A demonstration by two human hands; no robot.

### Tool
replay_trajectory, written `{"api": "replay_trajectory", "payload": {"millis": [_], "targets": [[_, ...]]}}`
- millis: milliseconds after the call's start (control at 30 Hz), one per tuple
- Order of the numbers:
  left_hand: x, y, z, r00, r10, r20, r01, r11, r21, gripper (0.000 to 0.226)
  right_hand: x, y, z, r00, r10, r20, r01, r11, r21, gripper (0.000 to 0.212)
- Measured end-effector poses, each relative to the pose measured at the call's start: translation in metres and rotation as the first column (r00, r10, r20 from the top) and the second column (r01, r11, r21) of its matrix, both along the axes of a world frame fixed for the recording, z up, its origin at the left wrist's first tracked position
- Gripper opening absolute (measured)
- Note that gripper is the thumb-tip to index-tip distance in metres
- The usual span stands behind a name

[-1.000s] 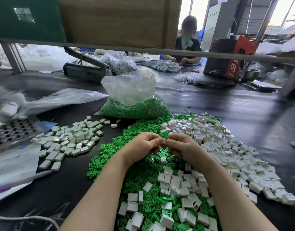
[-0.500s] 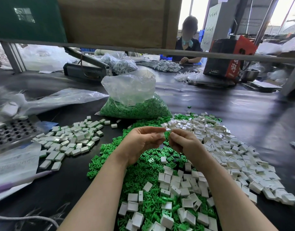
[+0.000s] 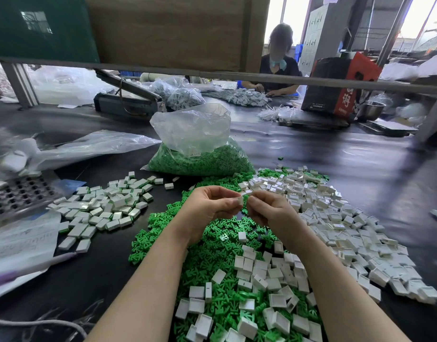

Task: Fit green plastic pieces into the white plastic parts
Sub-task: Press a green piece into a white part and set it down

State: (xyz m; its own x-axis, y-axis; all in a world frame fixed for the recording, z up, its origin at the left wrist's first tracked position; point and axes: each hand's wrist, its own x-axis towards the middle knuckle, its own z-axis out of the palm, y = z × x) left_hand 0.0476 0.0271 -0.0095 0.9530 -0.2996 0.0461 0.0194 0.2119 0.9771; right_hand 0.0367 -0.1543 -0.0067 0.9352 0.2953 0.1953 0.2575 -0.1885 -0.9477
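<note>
clear bag [image 3: 195, 141] behind the hands, half full of green pieces. left hand [image 3: 207, 211] pinching small white part [image 3: 239, 200]; right hand [image 3: 269, 213] curled, pinching something tiny, contents unclear.

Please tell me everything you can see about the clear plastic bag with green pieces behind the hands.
The plastic bag is thin, clear and crinkled. Its lower part bulges with small green plastic pieces; its upper part stands loose and looks empty, with a small white label near the middle. It rests on the dark table, at the far edge of the loose green pile. No hand touches it.
</note>
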Motion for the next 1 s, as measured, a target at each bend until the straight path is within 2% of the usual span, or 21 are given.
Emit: {"api": "replay_trajectory", "payload": {"millis": [200, 333, 400, 500, 667, 1000], "targets": [[-0.0009, -0.0007, 0.0, 0.999, 0.025, 0.043, -0.026, 1.0, 0.016, 0.021, 0.001, 0.0005, -0.0016, 0.999, 0.01, 0.038, -0.007, 0.997, -0.076, 0.027], [-0.0009, 0.0005, 0.0017, 0.997, 0.009, 0.079, -0.013, 0.999, 0.051, 0.017, 0.0004, -0.0011, -0.001, 0.998, 0.057, -0.025, -0.056, 0.998, 0.012, 0.022], [-0.0015, 0.0013, 0.003, 0.994, -0.056, 0.092, 0.039, 0.983, 0.182, 0.013, -0.0008, -0.0018, 0.0005, 0.996, 0.083, -0.045, -0.081, 0.995, 0.054, 0.021], [-0.0045, 0.0014, 0.0028, 0.979, -0.197, 0.06, 0.163, 0.919, 0.36, 0.021, -0.0017, -0.0016, 0.0007, 0.989, 0.117, -0.086, -0.112, 0.992, 0.056, 0.027], [-0.005, 0.0023, 0.0003, 0.973, -0.231, 0.008, 0.209, 0.893, 0.398, 0.02, -0.0025, -0.0027, -0.0037, 0.974, 0.151, -0.17, -0.147, 0.988, 0.04, 0.03], [-0.0066, -0.0014, -0.0054, 0.976, -0.198, 0.091, 0.137, 0.882, 0.45, 0.024, -0.0015, -0.001, -0.0064, 0.983, 0.106, -0.151, -0.117, 0.991, -0.063, 0.03]]}}
